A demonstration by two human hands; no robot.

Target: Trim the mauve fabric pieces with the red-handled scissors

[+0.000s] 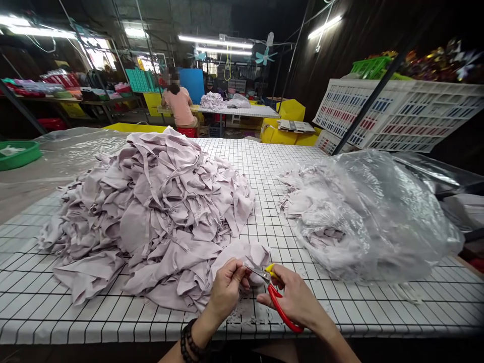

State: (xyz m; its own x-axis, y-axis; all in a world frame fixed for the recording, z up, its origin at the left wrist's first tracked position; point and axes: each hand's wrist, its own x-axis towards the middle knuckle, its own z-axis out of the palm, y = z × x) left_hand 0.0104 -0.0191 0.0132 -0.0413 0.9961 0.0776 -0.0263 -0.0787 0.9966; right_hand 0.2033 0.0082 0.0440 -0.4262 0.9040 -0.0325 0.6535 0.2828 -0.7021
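Note:
My left hand [226, 288] pinches the edge of a pale lilac fabric piece [242, 253] at the near edge of the table. My right hand [295, 298] grips small thread snips [274, 295] with a red handle and a yellow tip, whose blades touch the fabric beside my left fingers. A beaded dark bracelet [191, 343] sits on my left wrist. Just behind my hands rises a big heap of the same lilac fabric pieces [151, 212]. Tiny fabric trimmings [247, 315] lie on the table under my hands.
The table [378, 312] has a white cover with a black grid. A clear plastic bag [370, 217] with more lilac pieces lies at right. Plastic sheeting [68, 151] and a green tray [18, 154] are at left. White crates [401, 113] stand behind. A person in pink [179, 106] sits far back.

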